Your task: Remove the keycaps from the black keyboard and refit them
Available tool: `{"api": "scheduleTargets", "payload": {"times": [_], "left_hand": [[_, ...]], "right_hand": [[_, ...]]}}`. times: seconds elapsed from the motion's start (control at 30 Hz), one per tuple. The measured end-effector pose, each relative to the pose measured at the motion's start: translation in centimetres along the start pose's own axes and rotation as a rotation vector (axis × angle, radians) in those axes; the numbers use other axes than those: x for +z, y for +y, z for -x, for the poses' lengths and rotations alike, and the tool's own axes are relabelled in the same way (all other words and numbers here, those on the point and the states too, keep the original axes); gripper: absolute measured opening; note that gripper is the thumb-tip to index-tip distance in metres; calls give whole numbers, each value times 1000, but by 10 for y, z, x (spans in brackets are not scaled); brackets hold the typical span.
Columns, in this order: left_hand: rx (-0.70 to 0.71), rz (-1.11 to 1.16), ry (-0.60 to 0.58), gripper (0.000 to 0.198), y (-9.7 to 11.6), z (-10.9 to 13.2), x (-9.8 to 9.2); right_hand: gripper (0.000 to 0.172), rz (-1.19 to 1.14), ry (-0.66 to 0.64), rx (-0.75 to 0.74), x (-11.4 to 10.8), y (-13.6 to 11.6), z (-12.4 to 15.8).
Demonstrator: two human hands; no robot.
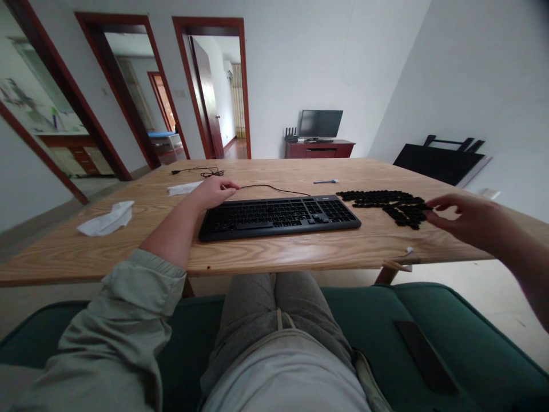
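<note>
A black computer keyboard [278, 214] lies on the wooden table in front of me, most of its keys showing. My left hand [214, 193] rests at its back left corner, fingers loosely stretched to the right with a gap between thumb and forefinger. To the right of the keyboard, many loose black keycaps [377, 199] are laid out in close rows. My right hand [467, 216] is at the right end of these rows, thumb and forefinger pinched on a small dark keycap [428, 207]. The other fingers of that hand are curled behind.
A blue brush-like tool [326, 181] lies behind the keyboard. A coiled black cable [212, 171] sits at the back left, near a folded white tissue [183, 188] and a crumpled one [107, 219]. The table's [266, 254] front edge runs close before my lap.
</note>
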State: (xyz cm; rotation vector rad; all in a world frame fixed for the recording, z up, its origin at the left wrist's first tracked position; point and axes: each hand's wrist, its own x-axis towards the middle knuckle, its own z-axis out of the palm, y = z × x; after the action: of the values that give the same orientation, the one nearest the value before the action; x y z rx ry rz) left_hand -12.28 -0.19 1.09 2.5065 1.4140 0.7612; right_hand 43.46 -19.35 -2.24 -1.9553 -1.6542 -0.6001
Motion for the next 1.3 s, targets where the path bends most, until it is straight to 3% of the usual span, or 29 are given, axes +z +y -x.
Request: {"api": "scheduleTargets", "payload": {"times": [0.1,0.27,0.43,0.57,0.63,0.8,1.07,1.3], "left_hand": [[2,2,2,40,2,0,0],[1,33,2,37,2,1,-1],[136,225,-34,43,27,9,11],[284,423,-192,51,63,17,34],[330,472,-168,48,73,19,43],[347,512,-48,34,73,22,48],[355,510,29,30,76,24,52],[397,434,49,29,73,24,57]], "right_hand": [[21,-180,82,-191,-2,-55,5],[11,-377,149,-605,-1,-145,5],[12,-487,106,-748,14,-208,-4],[14,-543,101,-868,30,-250,-15],[14,-583,104,-898,35,-267,-21],[11,-652,89,-884,43,-283,-24],[16,-758,57,-689,49,-266,-21],[17,-737,70,-698,53,-264,-21]]}}
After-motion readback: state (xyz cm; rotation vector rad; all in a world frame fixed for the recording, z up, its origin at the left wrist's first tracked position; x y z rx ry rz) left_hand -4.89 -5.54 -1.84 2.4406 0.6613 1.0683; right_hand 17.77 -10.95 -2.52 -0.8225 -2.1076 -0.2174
